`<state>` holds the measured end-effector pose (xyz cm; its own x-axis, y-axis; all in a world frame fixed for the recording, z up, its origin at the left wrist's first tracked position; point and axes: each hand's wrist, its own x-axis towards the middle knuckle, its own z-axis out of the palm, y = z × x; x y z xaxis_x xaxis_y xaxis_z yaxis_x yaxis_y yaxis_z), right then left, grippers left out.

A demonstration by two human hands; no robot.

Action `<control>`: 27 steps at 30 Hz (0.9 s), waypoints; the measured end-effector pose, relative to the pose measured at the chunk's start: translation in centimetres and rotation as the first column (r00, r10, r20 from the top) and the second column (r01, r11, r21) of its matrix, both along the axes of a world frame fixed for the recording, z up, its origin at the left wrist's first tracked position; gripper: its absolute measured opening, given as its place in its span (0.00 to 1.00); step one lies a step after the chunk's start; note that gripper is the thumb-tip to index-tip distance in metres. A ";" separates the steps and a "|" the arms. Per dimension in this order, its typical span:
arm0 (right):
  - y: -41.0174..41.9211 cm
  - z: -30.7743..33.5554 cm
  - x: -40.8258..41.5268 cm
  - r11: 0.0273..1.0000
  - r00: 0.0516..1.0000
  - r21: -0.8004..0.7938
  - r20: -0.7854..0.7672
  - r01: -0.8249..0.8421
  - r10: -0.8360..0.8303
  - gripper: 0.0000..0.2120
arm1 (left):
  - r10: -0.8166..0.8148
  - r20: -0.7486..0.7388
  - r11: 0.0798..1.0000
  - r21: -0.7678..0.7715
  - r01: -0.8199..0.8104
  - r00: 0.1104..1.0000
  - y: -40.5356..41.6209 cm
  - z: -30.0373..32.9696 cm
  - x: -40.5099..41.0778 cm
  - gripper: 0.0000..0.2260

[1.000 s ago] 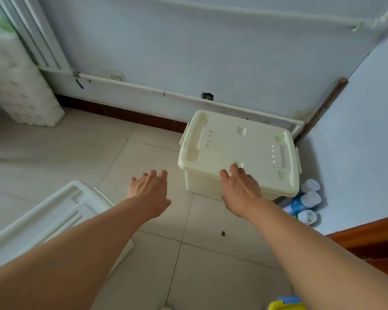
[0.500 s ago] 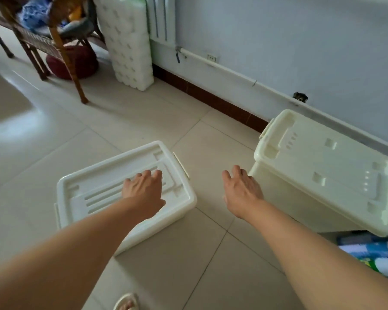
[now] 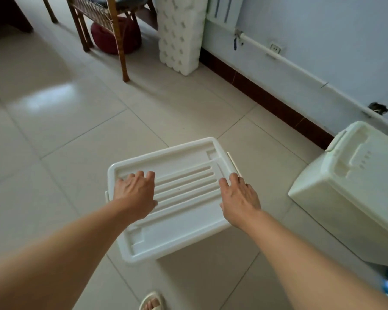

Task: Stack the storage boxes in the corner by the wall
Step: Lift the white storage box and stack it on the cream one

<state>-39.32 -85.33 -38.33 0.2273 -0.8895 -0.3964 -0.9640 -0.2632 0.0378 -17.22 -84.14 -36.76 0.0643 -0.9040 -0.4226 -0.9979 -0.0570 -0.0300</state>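
Note:
A white lidded storage box (image 3: 179,231) with a ribbed lid sits on the tiled floor in front of me. My left hand (image 3: 136,193) hovers over the left part of its lid, fingers spread and relaxed, holding nothing. Over the lid's right edge is my right hand (image 3: 239,201), also with loose fingers, beside the side latch. Whether either hand touches the lid I cannot tell. A larger cream storage box (image 3: 354,189) with its lid on stands at the right, close to the wall.
A tall pack of toilet rolls (image 3: 180,34) leans by the radiator at the back wall. A wooden chair (image 3: 108,21) with a red cushion under it stands at the back left. My sandalled foot (image 3: 151,302) shows at the bottom. Bottles lie at the lower right edge.
My view swung left from the cream box in the corner to the white box. Both hands moved from near the cream box to over the white box's lid.

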 end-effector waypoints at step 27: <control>-10.3 -4.4 8.3 0.879 0.883 0.083 -0.072 0.469 -0.464 0.29 | -0.483 -0.091 0.873 0.028 0.487 0.871 -19.2 -4.9 0.7 0.25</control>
<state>-31.03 -95.62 -42.68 -0.2265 -0.8449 -0.4845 -0.9735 0.2122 0.0849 -16.56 -103.31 -41.65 -0.4121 -0.7914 -0.4515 -0.8989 0.4342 0.0593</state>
